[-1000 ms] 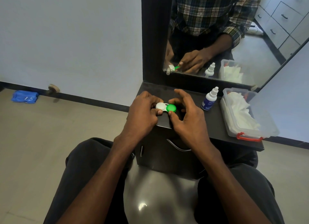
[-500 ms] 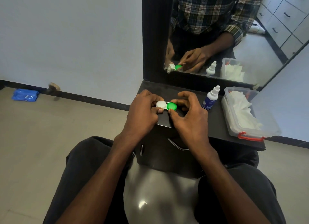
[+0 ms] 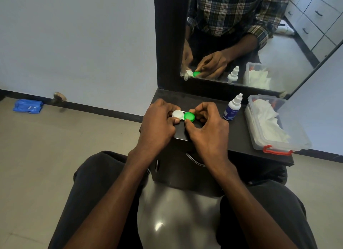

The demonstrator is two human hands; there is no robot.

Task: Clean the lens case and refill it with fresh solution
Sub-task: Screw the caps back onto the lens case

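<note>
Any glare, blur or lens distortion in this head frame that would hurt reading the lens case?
Head view: sharp and evenly lit, no motion blur on the lens case or on the left hand and right hand holding it; wide-angle bending shows at the mirror frame; a glare spot sits on the glossy floor between the knees, well away from the case.

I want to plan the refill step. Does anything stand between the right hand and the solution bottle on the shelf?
Nothing visible does. The bottle stands upright just right of the right hand, with bare shelf between them. The right hand pinches the green cap of the lens case, which the left hand holds.
</note>
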